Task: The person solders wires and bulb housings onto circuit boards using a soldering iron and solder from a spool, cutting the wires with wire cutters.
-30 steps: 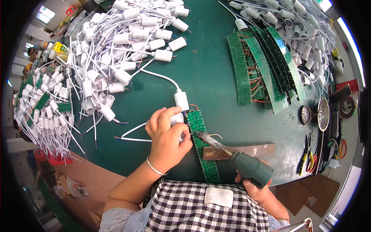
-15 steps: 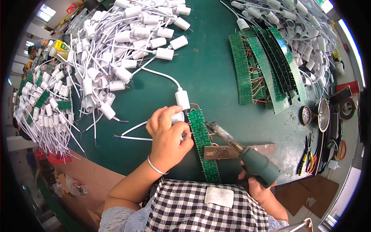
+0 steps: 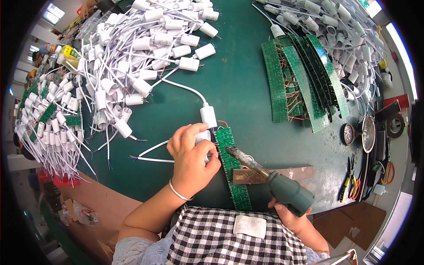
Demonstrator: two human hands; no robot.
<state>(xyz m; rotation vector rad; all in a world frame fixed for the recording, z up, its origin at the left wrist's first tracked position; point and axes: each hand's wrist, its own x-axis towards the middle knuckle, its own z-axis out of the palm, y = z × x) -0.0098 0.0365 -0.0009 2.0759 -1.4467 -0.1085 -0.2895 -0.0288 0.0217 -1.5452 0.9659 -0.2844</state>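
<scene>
My left hand (image 3: 191,154) is closed with fingers pinched around a white plastic cap (image 3: 203,136), at the left edge of a green circuit board strip (image 3: 229,161). The fingers partly hide the cap and its wires. Another white cap (image 3: 208,115) with a cable sits by the strip's upper end, a red wire running to the board. In my right hand (image 3: 289,216) is a soldering iron (image 3: 289,192) with a dark green handle, its tip pointing left over the board. Whether the tip touches the board I cannot tell.
A brownish flat bar (image 3: 287,174) lies beneath the iron. White corded caps (image 3: 152,39) pile up at far left, more (image 3: 335,20) at far right. Stacked board strips (image 3: 304,75) lie right of centre. Small metal bowls (image 3: 367,132) and yellow-handled pliers (image 3: 346,182) rest at the right edge.
The soldering iron has moved left, bringing its tip further over the board strip. My left hand and the strip have barely shifted.
</scene>
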